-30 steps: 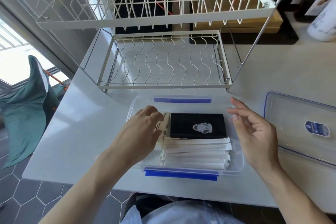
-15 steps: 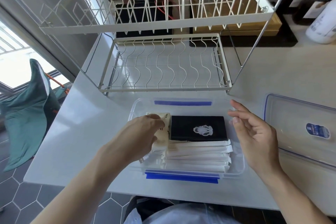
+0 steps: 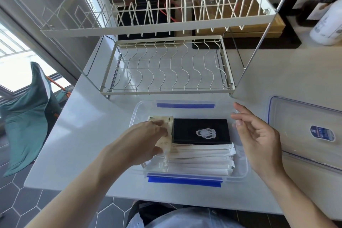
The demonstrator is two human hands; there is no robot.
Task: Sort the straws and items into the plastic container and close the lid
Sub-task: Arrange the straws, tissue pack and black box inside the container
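Note:
A clear plastic container (image 3: 244, 170) with blue latches sits on the white counter in front of me. Inside it, several white paper-wrapped straws (image 3: 201, 161) lie stacked along the near side, with a black box (image 3: 201, 131) bearing a white figure resting behind them. A beige packet (image 3: 168, 122) stands at the container's left end. My left hand (image 3: 140, 142) grips that packet, fingers curled over its left side. My right hand (image 3: 259, 135) hovers over the container's right rim with relaxed fingers, holding nothing. The clear lid (image 3: 305, 131) with a blue label lies on the counter to the right.
A white wire dish rack (image 3: 166, 72) stands right behind the container, its upper tier overhanging. A white bottle (image 3: 329, 26) is at the far right. The counter's front edge runs just below the container. A green cloth (image 3: 27, 116) hangs off to the left.
My left hand has drawn back toward the container's left wall, uncovering more of the beige packet. My right hand has stayed almost where it was.

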